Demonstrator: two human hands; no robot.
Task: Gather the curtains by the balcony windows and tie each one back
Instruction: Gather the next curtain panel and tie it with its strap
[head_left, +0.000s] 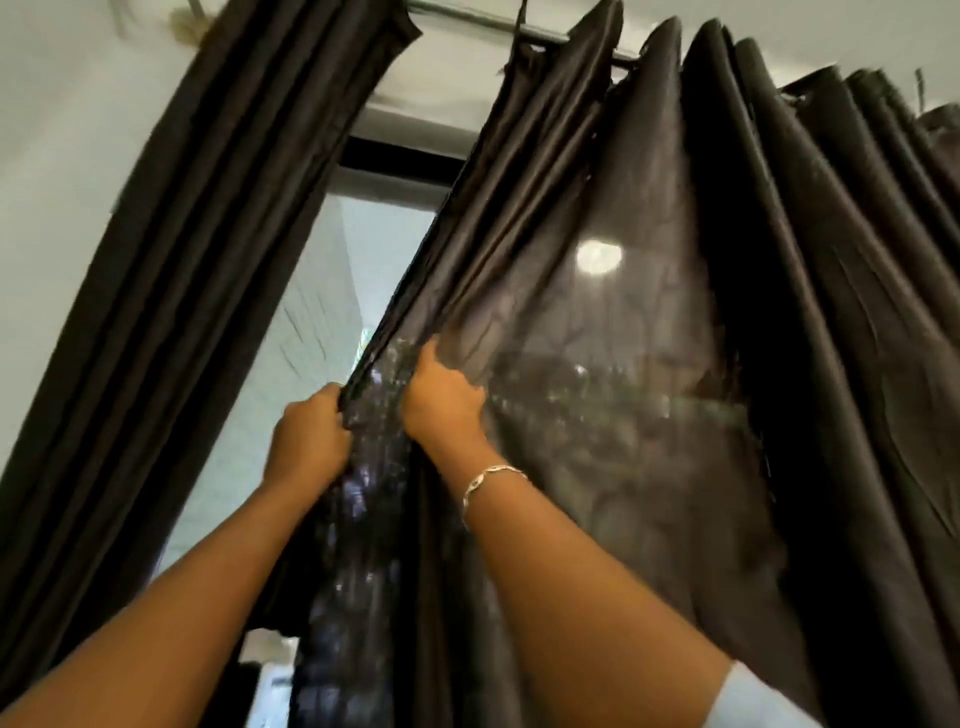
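Dark curtain (701, 389) hangs from the curtain rod (457, 11), its edge in two hands.
Below the rod, left hand (309, 436) and right hand (441, 400) curl fingers tight round that edge; second curtain (208, 260) hangs bunched at the rod's left.

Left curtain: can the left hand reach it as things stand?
Probably, once it lets go: the left hand grips the edge of the right curtain; only window lies between it and the left curtain.

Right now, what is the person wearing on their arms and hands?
Both forearms are bare, no gloves. The right hand has a thin silver chain bracelet at its wrist, and a pale sleeve shows higher up. The left hand wears nothing visible.
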